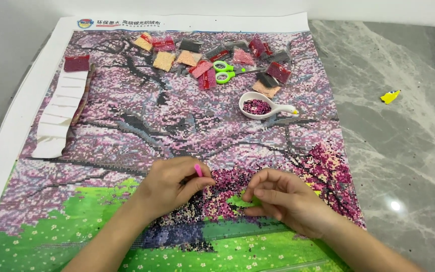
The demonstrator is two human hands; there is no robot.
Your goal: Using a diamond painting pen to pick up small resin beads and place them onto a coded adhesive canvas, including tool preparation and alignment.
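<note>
A large diamond-painting canvas (pixel 142 116) with a pink blossom tree and green grass lies flat on the table. My left hand (pixel 174 184) holds a pink applicator pen (pixel 198 170), its tip down on the beaded patch (pixel 227 189) near the canvas's lower middle. My right hand (pixel 283 199) rests on the canvas beside it, fingers pinched on a small green piece (pixel 241 202). A white spoon-shaped tray (pixel 265 106) filled with dark pink beads sits above the hands.
Several small bead packets (pixel 202 55) in pink, red, peach and grey lie across the canvas top, with green-handled scissors (pixel 225 71). A strip of peeled white backing (pixel 59 113) lies at the left. A yellow object (pixel 390 95) sits on the grey marble tabletop (pixel 404 151).
</note>
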